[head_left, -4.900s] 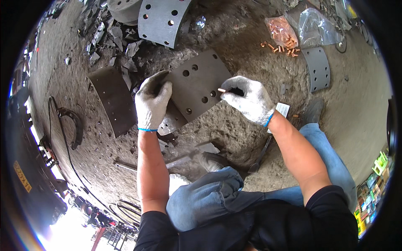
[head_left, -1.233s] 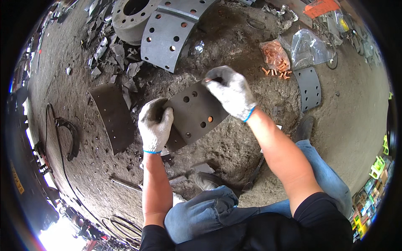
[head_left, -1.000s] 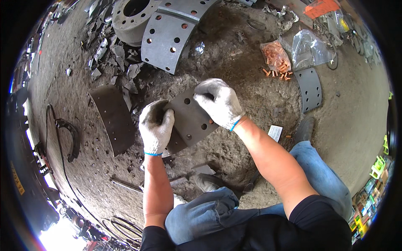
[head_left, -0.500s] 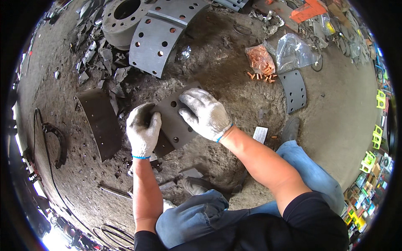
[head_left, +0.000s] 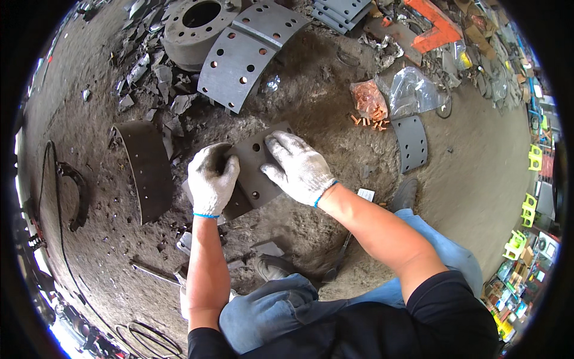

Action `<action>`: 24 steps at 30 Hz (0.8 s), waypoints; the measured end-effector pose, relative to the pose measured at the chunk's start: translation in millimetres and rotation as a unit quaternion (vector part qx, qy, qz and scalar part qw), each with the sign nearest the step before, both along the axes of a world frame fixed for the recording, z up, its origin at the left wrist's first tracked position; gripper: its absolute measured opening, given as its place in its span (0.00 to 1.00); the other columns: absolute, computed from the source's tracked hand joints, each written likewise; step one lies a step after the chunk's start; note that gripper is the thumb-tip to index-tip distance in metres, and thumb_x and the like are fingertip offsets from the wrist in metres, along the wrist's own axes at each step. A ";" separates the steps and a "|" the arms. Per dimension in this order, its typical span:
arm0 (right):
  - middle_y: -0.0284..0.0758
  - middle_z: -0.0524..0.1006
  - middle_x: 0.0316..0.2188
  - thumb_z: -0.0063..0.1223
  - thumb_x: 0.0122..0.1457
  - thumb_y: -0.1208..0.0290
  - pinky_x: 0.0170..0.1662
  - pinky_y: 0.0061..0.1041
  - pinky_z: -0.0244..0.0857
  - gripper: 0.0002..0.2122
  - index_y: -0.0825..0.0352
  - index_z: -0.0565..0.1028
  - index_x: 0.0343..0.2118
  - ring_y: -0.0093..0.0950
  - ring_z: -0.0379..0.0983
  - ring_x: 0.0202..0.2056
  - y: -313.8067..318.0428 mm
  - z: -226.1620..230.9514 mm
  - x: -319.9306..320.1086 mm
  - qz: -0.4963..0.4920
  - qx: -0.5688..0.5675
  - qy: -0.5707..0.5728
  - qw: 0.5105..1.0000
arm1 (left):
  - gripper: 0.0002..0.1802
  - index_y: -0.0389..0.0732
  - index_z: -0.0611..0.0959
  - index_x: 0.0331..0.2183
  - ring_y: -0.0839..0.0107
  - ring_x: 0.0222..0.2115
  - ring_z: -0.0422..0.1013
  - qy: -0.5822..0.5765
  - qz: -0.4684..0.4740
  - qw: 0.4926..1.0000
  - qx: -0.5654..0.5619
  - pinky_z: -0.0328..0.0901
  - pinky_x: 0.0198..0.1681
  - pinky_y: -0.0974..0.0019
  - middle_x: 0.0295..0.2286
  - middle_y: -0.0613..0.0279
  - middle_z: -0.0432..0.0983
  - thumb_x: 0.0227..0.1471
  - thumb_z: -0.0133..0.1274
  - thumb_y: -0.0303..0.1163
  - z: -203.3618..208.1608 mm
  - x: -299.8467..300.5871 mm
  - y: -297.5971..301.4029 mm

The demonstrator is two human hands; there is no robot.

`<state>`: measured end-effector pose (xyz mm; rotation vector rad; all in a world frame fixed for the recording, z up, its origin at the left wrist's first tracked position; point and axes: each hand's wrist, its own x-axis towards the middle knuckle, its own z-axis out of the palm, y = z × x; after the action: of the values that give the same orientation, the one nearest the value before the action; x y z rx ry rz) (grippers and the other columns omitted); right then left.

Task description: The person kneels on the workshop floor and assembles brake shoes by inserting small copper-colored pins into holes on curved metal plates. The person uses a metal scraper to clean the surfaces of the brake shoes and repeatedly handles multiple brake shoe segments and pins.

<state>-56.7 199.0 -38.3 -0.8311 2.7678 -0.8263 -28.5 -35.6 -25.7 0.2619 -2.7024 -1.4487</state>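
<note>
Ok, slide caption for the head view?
White-gloved left hand at the edge of a grey rectangular holed plate, white-gloved right hand across it; copper-coloured pins lie loose beyond.

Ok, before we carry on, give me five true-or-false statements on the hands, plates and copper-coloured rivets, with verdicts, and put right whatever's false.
1. The right hand rests on the holed grey plate in front of the person. True.

2. The left hand is bare. False: it wears a white glove with a blue cuff edge.

3. Loose copper-coloured rivets lie beside a clear plastic bag of them. True.

4. The dark curved plate lies to the right of both hands. False: it lies to the left of both.

5. The right hand's fingers are clenched into a fist. False: they are extended over the plate, with the thumb apart.
</note>
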 end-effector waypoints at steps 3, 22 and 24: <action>0.51 0.71 0.64 0.51 0.70 0.49 0.69 0.44 0.62 0.29 0.72 0.76 0.60 0.51 0.68 0.64 -7.6 8.6 -2.2 0.013 0.036 -0.005 0.999 | 0.14 0.33 0.86 0.46 0.70 0.42 0.79 0.006 0.001 1.000 0.017 0.73 0.51 0.64 0.41 0.57 0.85 0.56 0.63 0.22 -2.4 0.8 -1.0; 0.47 0.85 0.47 0.58 0.65 0.55 0.52 0.43 0.75 0.20 0.58 0.81 0.57 0.47 0.83 0.49 173.1 -131.5 -81.6 -0.392 0.089 -0.124 0.907 | 0.11 0.36 0.89 0.40 0.55 0.36 0.82 0.065 0.055 0.988 -0.127 0.73 0.45 0.57 0.34 0.50 0.86 0.62 0.60 0.33 -13.2 15.8 -19.1; 0.48 0.85 0.47 0.58 0.65 0.54 0.51 0.44 0.75 0.22 0.61 0.80 0.57 0.49 0.83 0.49 195.6 -142.9 -88.6 -0.374 0.174 -0.116 0.904 | 0.10 0.36 0.89 0.39 0.55 0.35 0.82 0.063 0.054 0.989 -0.125 0.73 0.44 0.57 0.33 0.50 0.86 0.61 0.61 0.33 -14.2 12.6 -12.2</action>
<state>-145.4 394.6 -181.2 0.4036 2.8543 -0.4267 -15.9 -47.7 -39.9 0.2860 -2.6833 -1.0488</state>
